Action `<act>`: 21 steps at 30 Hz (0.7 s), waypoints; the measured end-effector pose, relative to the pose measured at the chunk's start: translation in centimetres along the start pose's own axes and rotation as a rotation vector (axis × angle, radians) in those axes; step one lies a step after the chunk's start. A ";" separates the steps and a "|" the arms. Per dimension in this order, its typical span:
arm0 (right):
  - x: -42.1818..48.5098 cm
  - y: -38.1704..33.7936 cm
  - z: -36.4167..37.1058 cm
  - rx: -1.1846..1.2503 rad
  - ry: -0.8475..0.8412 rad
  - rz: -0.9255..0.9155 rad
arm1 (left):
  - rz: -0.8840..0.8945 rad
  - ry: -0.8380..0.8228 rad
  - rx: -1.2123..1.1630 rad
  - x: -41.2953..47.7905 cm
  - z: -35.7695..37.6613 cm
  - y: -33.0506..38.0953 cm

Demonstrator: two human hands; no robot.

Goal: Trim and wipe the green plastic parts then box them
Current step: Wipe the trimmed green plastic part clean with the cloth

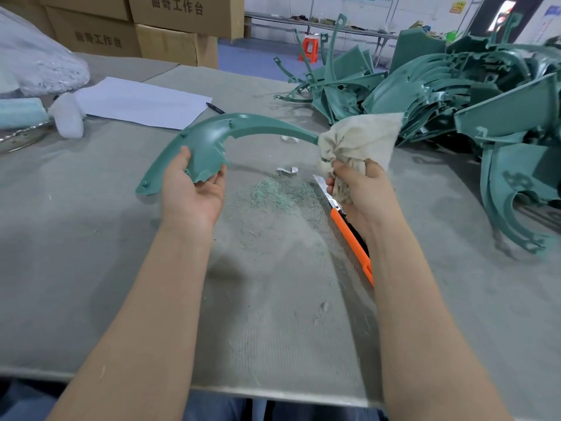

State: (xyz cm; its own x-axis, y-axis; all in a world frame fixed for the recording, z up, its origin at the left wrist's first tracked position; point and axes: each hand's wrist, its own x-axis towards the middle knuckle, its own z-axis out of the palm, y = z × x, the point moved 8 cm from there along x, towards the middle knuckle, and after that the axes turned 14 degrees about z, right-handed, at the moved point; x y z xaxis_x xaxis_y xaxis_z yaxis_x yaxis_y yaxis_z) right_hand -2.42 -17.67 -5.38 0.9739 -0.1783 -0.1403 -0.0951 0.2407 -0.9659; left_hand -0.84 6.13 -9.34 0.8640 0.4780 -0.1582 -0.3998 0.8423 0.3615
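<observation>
While the curved green plastic part (pixel 209 138) is held above the grey table (pixel 91 208), its wide middle is pinched by the left hand (pixel 191 189), palm up, thumb on top and fingers beneath. Its thin far end is wrapped in a crumpled beige cloth (pixel 361 135), gripped by the curled right hand (pixel 361 189). An orange-handled utility knife (pixel 352 235) is seen under that hand; whether it is held cannot be told. Green shavings (pixel 273 196) are strewn between the hands.
</observation>
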 end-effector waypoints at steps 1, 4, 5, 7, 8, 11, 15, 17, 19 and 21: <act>0.0 -0.1 0.0 -0.034 0.009 -0.020 | -0.002 0.000 0.005 0.0 0.0 -0.1; 0.3 -0.3 -0.6 -0.135 0.055 -0.073 | -0.008 -0.024 0.026 -0.2 0.2 -0.2; 0.5 -0.2 -0.9 -0.150 0.086 -0.071 | -0.010 -0.036 0.032 -0.2 0.3 -0.3; 0.6 0.1 -1.6 -0.116 0.148 -0.029 | -0.013 -0.055 0.033 -0.4 0.5 -0.3; 0.6 0.3 -2.0 -0.066 0.178 0.008 | -0.019 -0.062 0.027 -0.4 0.7 -0.4; 0.8 1.2 -2.5 0.243 0.151 0.149 | -0.035 -0.070 0.003 -0.6 0.8 -0.6; 0.6 0.3 -1.2 0.589 -0.117 0.169 | -0.015 -0.058 -0.017 -0.3 0.6 -0.1; 0.1 -0.4 -0.5 0.457 -0.186 0.106 | -0.013 -0.055 -0.016 -0.2 0.5 0.0; 0.0 -0.7 -0.2 0.210 -0.173 0.020 | -0.010 -0.043 -0.014 -0.1 0.4 0.1; -0.3 -0.9 -0.1 -0.036 -0.120 -0.083 | -0.005 -0.032 -0.010 0.1 0.3 0.2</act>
State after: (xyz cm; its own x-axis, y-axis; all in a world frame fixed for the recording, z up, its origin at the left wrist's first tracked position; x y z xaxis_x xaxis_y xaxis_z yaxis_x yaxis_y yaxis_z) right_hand -2.61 -17.97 -4.46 0.9962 -0.0799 -0.0346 -0.0184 0.1954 -0.9805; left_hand -0.79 6.26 -9.05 0.8753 0.4658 -0.1301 -0.3984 0.8470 0.3520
